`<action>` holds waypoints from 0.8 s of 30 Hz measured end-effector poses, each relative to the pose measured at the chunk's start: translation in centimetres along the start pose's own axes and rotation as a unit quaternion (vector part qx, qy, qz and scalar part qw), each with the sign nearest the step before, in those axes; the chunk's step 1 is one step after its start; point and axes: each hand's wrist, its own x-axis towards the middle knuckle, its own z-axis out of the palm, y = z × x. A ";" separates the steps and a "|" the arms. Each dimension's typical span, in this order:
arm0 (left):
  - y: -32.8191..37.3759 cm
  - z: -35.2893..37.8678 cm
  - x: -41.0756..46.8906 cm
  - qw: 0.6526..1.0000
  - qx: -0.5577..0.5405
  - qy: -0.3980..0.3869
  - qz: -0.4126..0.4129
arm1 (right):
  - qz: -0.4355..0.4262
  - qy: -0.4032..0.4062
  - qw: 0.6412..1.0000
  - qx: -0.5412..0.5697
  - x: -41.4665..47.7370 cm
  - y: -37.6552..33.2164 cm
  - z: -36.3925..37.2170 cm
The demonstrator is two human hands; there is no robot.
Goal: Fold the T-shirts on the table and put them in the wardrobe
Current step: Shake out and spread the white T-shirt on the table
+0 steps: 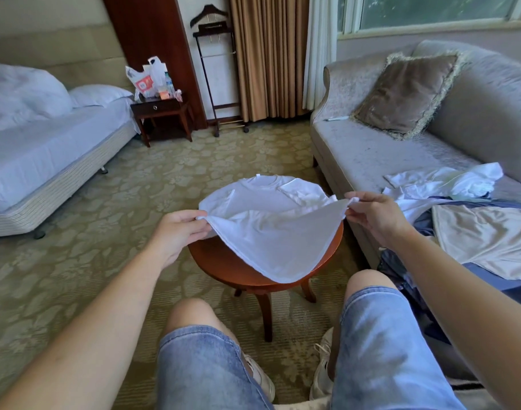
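Head view: a person sat before a small round wooden table [223, 266], knees in denim shorts [380, 350] showing at the bottom of the view. A white T-shirt [271, 223] lay spread over the tabletop, collar at the far edge, one sleeve folded in across the chest. Its near hem was lifted off the table and stretched between both hands, sagging in the middle and hanging over the near rim. The left hand [177, 232] pinched the hem's left corner, thumb and fingers curled onto the cloth. The right hand [374, 216] pinched the right corner the same way, fingertips closed on a small bunch of fabric. Both hands were held above the table's sides, not touching the wood. To the right stood a grey sofa [368, 155] with a fringed brown cushion [407, 93] at its back; a heap of crumpled white garments [442, 182] lay on the seat, and a cream cloth [490, 235] nearer the person. To the left, a bed [46, 149] with white sheets; beside it a dark nightstand [161, 110] carrying plastic bags [148, 78]. A valet stand [214, 69] stood by tan curtains [268, 54]. Patterned carpet [75, 232] covered the floor.
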 end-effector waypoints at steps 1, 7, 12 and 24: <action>0.0 0.2 -0.4 0.999 0.030 0.007 0.010 | -0.007 0.000 1.000 -0.016 -0.3 0.1 -0.2; -0.7 0.0 -1.8 0.987 0.130 0.059 0.077 | -0.091 0.032 0.975 -0.201 -1.7 -0.2 -0.8; -1.2 -0.4 -2.4 0.978 0.167 0.071 0.098 | -0.129 0.052 0.959 -0.249 -2.2 -0.1 -1.3; -1.9 -3.0 -2.7 0.973 0.215 0.068 0.040 | -0.085 0.029 0.929 -0.359 -1.4 0.7 -2.9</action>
